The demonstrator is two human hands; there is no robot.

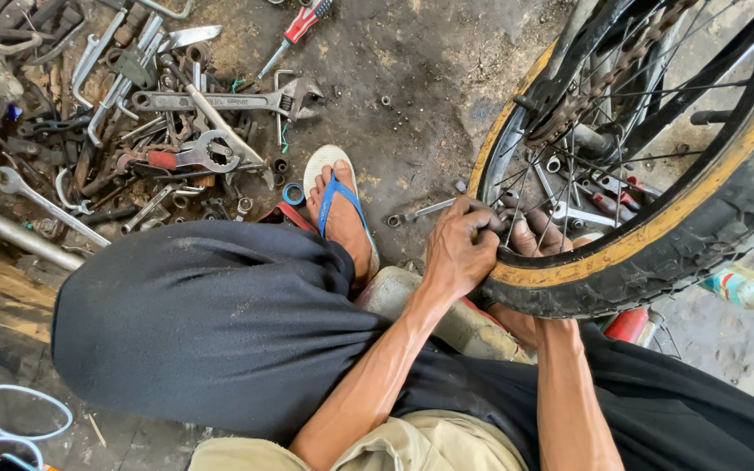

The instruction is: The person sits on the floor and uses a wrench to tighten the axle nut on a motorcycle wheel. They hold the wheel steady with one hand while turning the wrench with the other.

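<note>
A bicycle wheel (656, 231) with a yellow rim and black tyre stands in front of me at the right, its chain and sprocket (586, 96) above. My left hand (460, 249) pinches the spokes at the rim's near edge, fingers closed on them. Just behind the rim, my right hand (534, 235) is partly hidden, its fingers curled among the spokes; what it grips I cannot make out. My knees in dark trousers (211, 323) fill the foreground.
A heap of spanners and wrenches (150, 131) lies on the dirty floor at the left, with a red-handled screwdriver (298, 30) beyond. My foot in a blue sandal (338, 205) rests mid-floor. A small spanner (421, 212) lies beside it. White cable (2, 419) curls bottom left.
</note>
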